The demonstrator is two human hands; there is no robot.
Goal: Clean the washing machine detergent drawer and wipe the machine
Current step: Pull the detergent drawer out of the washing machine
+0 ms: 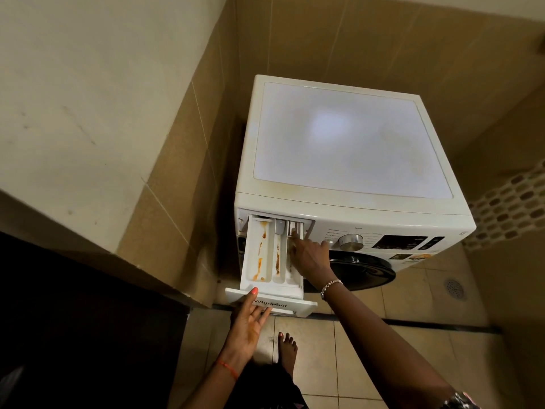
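At 6 o'clock detergent drawer (292, 305) is pinched by left hand (250, 320); right hand (309, 255), outstretched, is pressed into its 1 o'clock corner. Sudden release: drawer could be dropped.

Left hand (250, 321) pinching, right hand (309, 256) outstretched

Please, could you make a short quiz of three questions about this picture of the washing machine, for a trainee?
1. True or false: the detergent drawer of the washing machine is open.
2. The left hand grips: A) the dial, B) the drawer's front panel, C) the door.
3. Fill in: the right hand reaches into the drawer's ____ compartment.
Key: 1 true; 2 B; 3 rightmost.
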